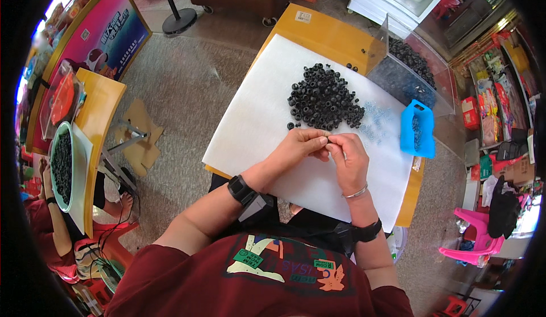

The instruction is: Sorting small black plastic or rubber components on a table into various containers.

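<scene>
My left hand point(303, 148) and my right hand point(349, 156) meet over a white sheet point(244, 115), fingertips pinched together. What they hold between them is too small and covered to make out. Just beyond the fingers lies a heap of small black ring-like parts point(321, 95), with a few loose ones at its near left edge. Tiny pale-blue pieces point(374, 119) are scattered to the right of the heap. Further right stands a blue scoop-shaped tray point(406, 135) with more small pieces inside.
Under the sheet is a yellow table point(335, 30). A clear bin point(387, 81) of black parts stands at its far right corner. Another person's arm point(57, 226) shows at far left, by a pale-rimmed basin point(69, 172) of black parts. A pink stool point(475, 237) stands right.
</scene>
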`<state>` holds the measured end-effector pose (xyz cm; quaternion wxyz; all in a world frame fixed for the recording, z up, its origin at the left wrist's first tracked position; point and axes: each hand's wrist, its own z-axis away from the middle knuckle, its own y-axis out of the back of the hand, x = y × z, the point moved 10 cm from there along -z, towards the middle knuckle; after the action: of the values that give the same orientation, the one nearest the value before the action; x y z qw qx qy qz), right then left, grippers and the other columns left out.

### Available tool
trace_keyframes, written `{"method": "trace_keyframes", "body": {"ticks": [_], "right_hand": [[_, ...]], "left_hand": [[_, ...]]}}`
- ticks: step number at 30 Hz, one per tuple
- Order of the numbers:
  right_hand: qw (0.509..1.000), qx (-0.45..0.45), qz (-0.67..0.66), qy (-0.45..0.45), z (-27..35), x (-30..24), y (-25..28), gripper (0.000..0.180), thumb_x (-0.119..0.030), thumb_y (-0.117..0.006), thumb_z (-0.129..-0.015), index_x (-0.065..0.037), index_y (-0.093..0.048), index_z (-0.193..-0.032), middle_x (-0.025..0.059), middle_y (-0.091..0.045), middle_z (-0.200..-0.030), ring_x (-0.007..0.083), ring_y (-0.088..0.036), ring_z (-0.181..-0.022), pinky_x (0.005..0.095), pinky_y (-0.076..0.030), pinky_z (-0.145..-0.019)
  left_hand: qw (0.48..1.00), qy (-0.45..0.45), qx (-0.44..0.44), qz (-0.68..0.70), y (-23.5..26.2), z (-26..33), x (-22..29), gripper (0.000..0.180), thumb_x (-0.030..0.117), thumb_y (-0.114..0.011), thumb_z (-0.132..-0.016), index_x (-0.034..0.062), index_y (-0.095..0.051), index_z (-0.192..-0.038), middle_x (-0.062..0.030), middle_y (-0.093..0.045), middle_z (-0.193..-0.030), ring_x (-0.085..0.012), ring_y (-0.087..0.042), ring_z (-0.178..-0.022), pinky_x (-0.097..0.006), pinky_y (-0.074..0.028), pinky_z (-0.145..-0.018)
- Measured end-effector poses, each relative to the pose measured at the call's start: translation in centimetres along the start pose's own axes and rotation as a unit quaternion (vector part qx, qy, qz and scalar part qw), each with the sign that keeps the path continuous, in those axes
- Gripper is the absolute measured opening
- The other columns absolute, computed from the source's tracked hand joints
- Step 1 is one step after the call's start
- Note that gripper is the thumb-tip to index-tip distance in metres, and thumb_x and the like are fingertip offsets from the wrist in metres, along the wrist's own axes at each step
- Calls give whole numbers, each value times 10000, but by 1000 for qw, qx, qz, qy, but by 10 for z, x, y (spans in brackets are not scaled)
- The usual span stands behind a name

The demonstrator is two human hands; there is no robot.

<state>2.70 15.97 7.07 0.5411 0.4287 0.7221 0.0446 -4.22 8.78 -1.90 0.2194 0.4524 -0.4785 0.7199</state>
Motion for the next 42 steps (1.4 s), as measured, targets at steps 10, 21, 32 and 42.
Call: {"method": "trace_keyframes", "body": {"ticks": [10, 21, 32, 42], "right_hand": [[999, -41, 25, -11, 5, -4, 0, 160, -102, -672, -770, -50, -610, -909, 62, -562, -814, 219, -539, -747, 325, -433, -671], [999, -11, -21, -42, -1, -2, -3, 123, -47, -598, -842, -9, -602, -959, 85, -599, -851, 170, -588, -758, 253, -459, -672], [980, -56, 151, 116, -21, -35, -9, 199, -47, -598, -758, -78, -581, -954, 78, -552, -836, 281, -545, -809, 397, -419, -726], [926, 278, 247, 57, -166, 52, 165, 183, -123, -641, -789, -46, -633, -956, 137, -640, -834, 297, -619, -766, 384, -481, -718]], "left_hand": [[998, 42, -50, 4, -15, 8, 1, 272, 224, -497, -964, -19, -594, -1038, -36, -603, -872, -105, -581, -762, -244, -491, -706], [998, -31, 31, -36, 3, 0, 5, 258, 224, -456, -984, 3, -569, -1054, 5, -526, -789, -79, -515, -732, -225, -457, -651], [996, -71, 26, -50, -4, 8, 21, 332, 208, -480, -970, -14, -525, -1213, -52, -613, -989, -110, -562, -854, -260, -470, -815], [998, -28, 16, -55, -9, 7, 18, 366, 216, -515, -954, -5, -491, -1245, -70, -614, -1014, -116, -562, -800, -260, -472, -771]]}}
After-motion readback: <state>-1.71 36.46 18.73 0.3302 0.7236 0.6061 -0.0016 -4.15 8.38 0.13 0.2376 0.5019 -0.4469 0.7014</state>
